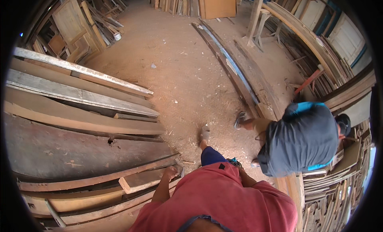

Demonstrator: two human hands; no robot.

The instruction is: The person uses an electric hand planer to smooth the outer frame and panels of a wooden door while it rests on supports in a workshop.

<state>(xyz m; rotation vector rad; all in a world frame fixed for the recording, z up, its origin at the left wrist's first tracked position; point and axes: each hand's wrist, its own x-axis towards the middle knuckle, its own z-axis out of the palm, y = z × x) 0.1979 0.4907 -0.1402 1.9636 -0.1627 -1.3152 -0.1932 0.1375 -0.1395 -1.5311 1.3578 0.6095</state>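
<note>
My left hand [170,172] rests at the near end of a wooden plank [145,178] in the stack on my left, its fingers curled over the wood. My right forearm [245,178] bends in toward my waist. The right hand is mostly hidden behind my red shirt, so its fingers do not show. Just beyond it a small dark and teal object [234,162] peeks out, too covered to name. Several long boards [79,150] lie side by side on the left, their ends toward the middle of the floor.
A co-worker in a dark shirt [303,138] bends over close on my right, beside a light timber [293,186]. Long beams [227,58] lie across the floor ahead. Old doors [72,22] and scrap wood lean far left; racked lumber [307,24] stands right.
</note>
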